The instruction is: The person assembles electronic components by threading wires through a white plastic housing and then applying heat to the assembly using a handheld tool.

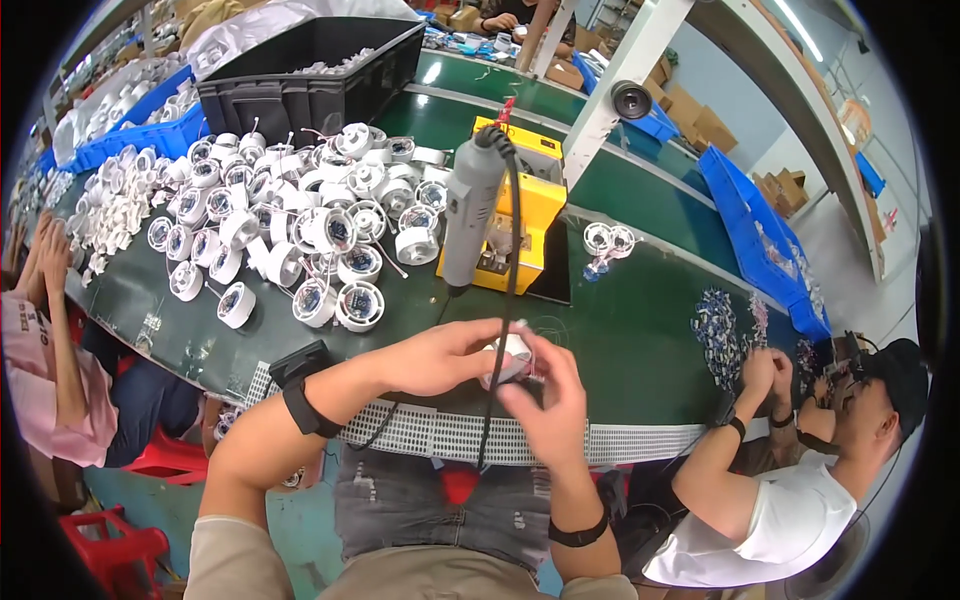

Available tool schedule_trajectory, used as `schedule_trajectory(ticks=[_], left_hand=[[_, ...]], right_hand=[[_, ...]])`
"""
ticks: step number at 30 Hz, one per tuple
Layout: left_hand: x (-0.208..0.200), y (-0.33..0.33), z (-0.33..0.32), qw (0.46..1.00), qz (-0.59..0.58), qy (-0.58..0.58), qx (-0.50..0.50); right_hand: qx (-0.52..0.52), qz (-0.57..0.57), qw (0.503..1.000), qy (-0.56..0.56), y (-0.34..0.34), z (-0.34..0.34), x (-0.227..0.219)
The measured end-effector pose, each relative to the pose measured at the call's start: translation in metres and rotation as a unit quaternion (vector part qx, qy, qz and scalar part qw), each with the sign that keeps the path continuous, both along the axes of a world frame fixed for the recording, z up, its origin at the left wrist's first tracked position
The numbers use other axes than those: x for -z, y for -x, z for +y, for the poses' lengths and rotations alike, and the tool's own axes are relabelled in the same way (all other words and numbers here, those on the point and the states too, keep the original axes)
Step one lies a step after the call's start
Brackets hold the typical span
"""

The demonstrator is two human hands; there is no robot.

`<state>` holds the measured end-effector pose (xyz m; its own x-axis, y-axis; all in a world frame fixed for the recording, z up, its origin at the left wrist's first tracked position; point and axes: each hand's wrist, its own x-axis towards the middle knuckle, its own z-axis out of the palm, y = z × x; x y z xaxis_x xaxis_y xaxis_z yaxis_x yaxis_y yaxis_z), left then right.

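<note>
Close to the table's front edge, my left hand (455, 355) and my right hand (550, 400) meet around a small white round housing (513, 348). The fingers of my left hand reach over it from the left, and those of my right hand curl round its right side. Fingers hide part of the housing. A grey cylindrical electric screwdriver (472, 210) hangs just beyond my hands, its black cable (514, 240) running down in front of them. Behind it sits a yellow fixture box (542, 215). Many similar white round housings (325, 230) with circuit boards and wires lie heaped to the left.
A black crate (310, 100) stands behind the heap, beside small white parts (110, 205). Two white round pieces (608, 240) lie right of the fixture. A blue tray (760, 240) and small parts (718, 335) are farther right. Co-workers sit on both sides, hands on the table.
</note>
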<state>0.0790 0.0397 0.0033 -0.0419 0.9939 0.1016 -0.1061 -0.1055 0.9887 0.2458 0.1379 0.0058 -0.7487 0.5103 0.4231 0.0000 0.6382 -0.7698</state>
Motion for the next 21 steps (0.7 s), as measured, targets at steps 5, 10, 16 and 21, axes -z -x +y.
schedule_trajectory(ticks=[5, 10, 16, 21], left_hand=[[-0.006, 0.001, -0.010, 0.998, 0.035, -0.020, -0.042], [0.001, 0.002, -0.005, 0.995, -0.033, 0.039, -0.090], [0.002, 0.000, -0.004, 0.965, -0.228, 0.113, -0.056], [0.002, 0.000, -0.003, 0.968, -0.206, 0.137, -0.040]], right_hand=[[-0.111, 0.031, 0.878, 0.465, -0.006, 0.021, 0.011], [-0.063, 0.036, 0.898, 0.433, -0.008, 0.010, 0.007], [-0.044, -0.013, 0.991, 0.125, 0.001, 0.001, 0.006], [-0.015, 0.005, 0.998, -0.063, 0.012, -0.004, -0.002]])
